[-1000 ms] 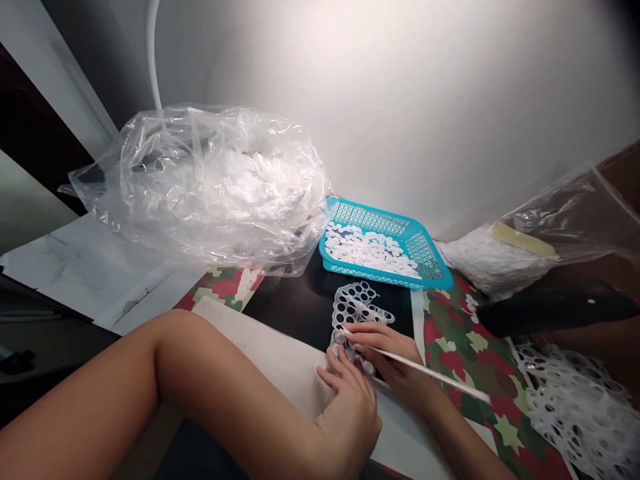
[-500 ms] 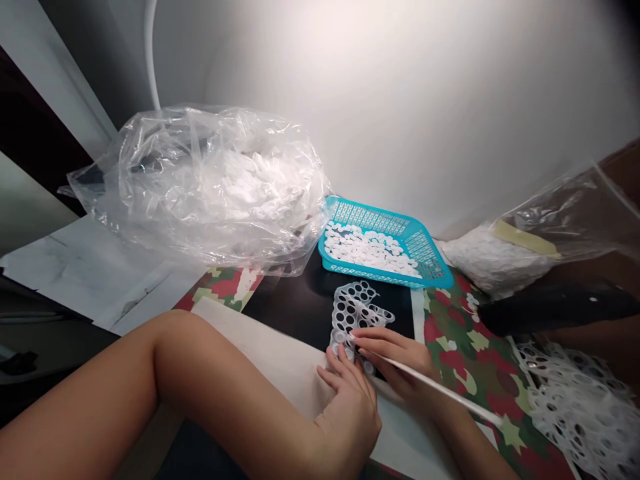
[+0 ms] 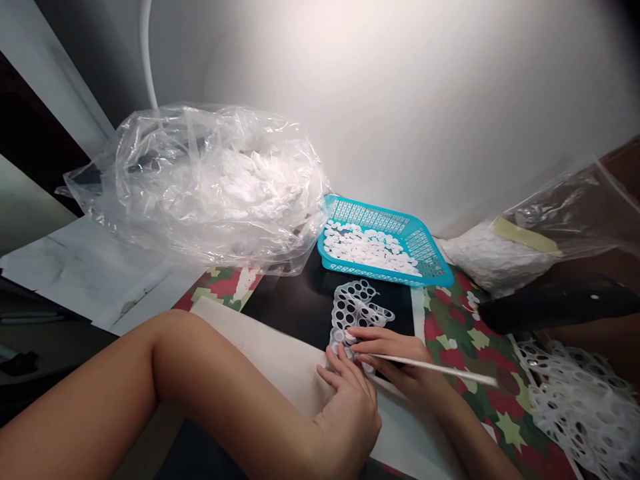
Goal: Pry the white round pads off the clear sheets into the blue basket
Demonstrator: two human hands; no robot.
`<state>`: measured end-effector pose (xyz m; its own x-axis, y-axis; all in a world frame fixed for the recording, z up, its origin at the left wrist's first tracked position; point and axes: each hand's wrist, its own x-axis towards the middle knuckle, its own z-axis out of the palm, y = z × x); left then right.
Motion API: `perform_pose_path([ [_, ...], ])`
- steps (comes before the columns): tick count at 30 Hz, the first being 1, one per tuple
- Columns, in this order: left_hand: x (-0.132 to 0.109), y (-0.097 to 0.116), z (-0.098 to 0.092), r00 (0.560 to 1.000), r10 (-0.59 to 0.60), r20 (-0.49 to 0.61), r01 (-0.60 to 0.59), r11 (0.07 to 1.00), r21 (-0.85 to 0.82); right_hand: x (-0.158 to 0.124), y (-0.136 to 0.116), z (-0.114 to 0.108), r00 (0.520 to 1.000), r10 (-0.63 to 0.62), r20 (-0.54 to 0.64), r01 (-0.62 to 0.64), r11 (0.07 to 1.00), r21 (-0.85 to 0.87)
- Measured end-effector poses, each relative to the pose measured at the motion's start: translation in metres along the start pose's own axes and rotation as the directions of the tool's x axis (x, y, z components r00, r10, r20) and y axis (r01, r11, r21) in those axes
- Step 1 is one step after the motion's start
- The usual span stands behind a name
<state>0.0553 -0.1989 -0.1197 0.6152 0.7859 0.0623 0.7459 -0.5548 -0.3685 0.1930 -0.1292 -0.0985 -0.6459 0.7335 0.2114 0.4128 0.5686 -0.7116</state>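
A white perforated plastic sheet [image 3: 358, 308] lies on a black surface, with round holes and several white discs still seated near its lower edge. My left hand [image 3: 347, 400] presses and holds the sheet's lower edge with its fingers. My right hand [image 3: 395, 353] is just beside it, gripping a thin white stick [image 3: 440, 369] whose tip reaches the sheet. The fingers hide part of the sheet and the exact tip of the stick.
A blue plastic basket [image 3: 373, 247] of white discs stands just beyond the sheet. A clear bag of white discs [image 3: 200, 190] is at left, and a taped bag [image 3: 500, 257] at right. Perforated scrap [image 3: 575, 407] lies on camouflage-patterned paper [image 3: 465, 380] at lower right.
The far end of the white stick has swung up, so it lies flatter across the view. My right hand has shifted slightly on the sheet, and my left hand has barely moved.
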Motion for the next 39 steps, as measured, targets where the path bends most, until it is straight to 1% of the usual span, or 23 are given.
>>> perform_pose_path([
  [4,0.0,-0.001,0.001,1.0,-0.006,-0.026,0.006,1.0,0.002,0.001,0.0,0.003,0.999,-0.046,-0.026,0.044,0.997,-0.069],
  [7,0.0,0.002,0.003,0.999,-0.027,-0.032,0.028,0.999,0.016,0.003,0.001,0.006,0.998,-0.025,-0.062,0.017,0.993,-0.117],
  [10,0.001,0.004,0.006,0.999,-0.028,-0.04,0.029,0.999,0.026,0.002,0.003,0.008,0.992,0.021,-0.128,-0.034,0.994,-0.106],
  [14,0.001,0.007,0.008,0.997,-0.06,-0.039,0.062,0.998,0.031,0.001,0.008,0.008,0.957,0.083,-0.279,-0.098,0.994,-0.04],
  [18,0.002,0.007,0.008,0.996,-0.078,-0.048,0.08,0.996,0.042,0.001,0.009,0.01,0.918,0.132,-0.373,-0.133,0.991,0.022],
  [22,0.0,0.002,0.005,0.998,-0.021,-0.059,0.023,0.999,0.031,0.004,0.006,0.012,0.876,0.193,-0.442,-0.17,0.981,0.09],
  [24,-0.001,-0.001,0.004,0.999,-0.003,-0.046,0.004,0.999,0.036,0.005,0.005,0.012,0.856,0.235,-0.461,-0.2,0.972,0.124],
  [26,-0.001,-0.002,0.003,1.0,-0.009,-0.024,0.01,0.999,0.044,0.005,0.004,0.012,0.841,0.265,-0.472,-0.222,0.964,0.146],
  [30,-0.002,-0.006,0.0,0.999,0.019,-0.034,-0.019,1.0,0.004,0.005,0.003,0.011,0.824,0.292,-0.487,-0.247,0.957,0.155],
  [33,-0.002,-0.008,-0.001,1.0,0.012,-0.022,-0.012,1.0,-0.006,0.004,0.003,0.01,0.802,0.318,-0.505,-0.268,0.948,0.171],
  [39,-0.002,-0.007,-0.001,1.0,0.01,-0.015,-0.01,1.0,0.009,0.002,0.008,0.013,0.761,0.36,-0.54,-0.267,0.932,0.245],
])
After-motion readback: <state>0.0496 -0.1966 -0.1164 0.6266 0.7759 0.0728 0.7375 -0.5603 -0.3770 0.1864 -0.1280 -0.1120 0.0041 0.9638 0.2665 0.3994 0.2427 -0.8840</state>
